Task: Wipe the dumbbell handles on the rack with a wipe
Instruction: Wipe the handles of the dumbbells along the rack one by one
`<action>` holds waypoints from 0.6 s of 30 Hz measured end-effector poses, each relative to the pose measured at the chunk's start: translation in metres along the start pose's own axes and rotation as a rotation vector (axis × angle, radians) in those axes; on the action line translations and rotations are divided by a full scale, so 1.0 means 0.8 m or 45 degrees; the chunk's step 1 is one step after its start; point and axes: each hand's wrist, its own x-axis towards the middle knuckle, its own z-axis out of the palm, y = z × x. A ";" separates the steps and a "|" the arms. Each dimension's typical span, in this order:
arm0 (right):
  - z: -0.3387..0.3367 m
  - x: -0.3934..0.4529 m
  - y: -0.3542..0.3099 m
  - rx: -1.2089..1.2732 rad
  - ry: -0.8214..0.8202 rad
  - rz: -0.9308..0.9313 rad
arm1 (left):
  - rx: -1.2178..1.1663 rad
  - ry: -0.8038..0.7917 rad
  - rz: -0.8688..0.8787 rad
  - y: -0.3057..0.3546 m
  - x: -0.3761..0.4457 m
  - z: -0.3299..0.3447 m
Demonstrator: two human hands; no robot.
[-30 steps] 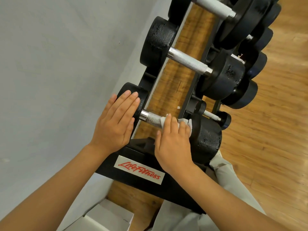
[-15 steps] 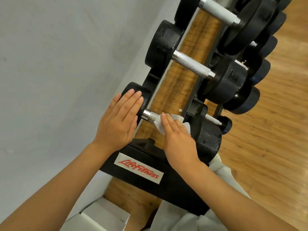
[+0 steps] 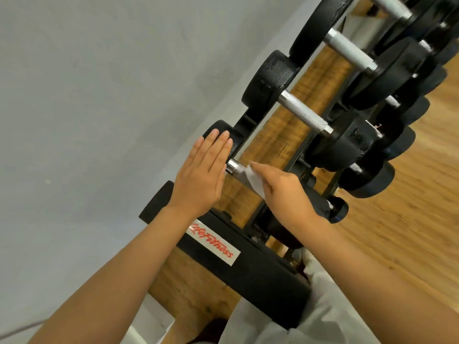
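A black rack [image 3: 248,266] with a red-lettered label carries several black dumbbells with knurled metal handles. My left hand [image 3: 201,177] lies flat, fingers straight, against the left weight head [image 3: 224,130] of the nearest dumbbell. My right hand [image 3: 285,192] wraps a white wipe [image 3: 253,180] around that dumbbell's handle [image 3: 234,167], near its left end. Most of this handle and its right head are hidden under my right hand. The dumbbell above shows a bare handle [image 3: 304,115].
A grey wall [image 3: 99,108] runs close along the rack's left side. Wooden floor [image 3: 409,232] lies to the right and shows between the rack rails. Smaller dumbbells [image 3: 367,178] sit on a lower row at right. A white box [image 3: 149,321] stands at the bottom edge.
My right hand slid the wipe leftward along the handle, toward the left weight head. My left hand stayed flat on that head. The camera view shifted up the rack.
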 end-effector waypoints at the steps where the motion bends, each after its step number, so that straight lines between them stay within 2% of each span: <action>1: -0.011 -0.014 0.007 -0.001 0.076 -0.071 | 0.001 0.004 -0.013 0.002 0.000 0.000; 4: -0.032 -0.061 0.042 -0.092 0.193 -0.181 | -0.017 0.027 -0.060 0.006 -0.001 0.002; 9: -0.021 -0.129 0.078 -0.204 0.057 -0.169 | -0.048 0.083 -0.137 0.016 -0.001 0.005; 13: -0.017 -0.135 0.075 -0.267 0.075 -0.168 | -0.045 0.089 -0.166 0.020 -0.001 0.006; 18: -0.027 -0.134 0.091 -0.396 0.167 -0.410 | -0.064 0.075 -0.189 0.022 -0.001 0.005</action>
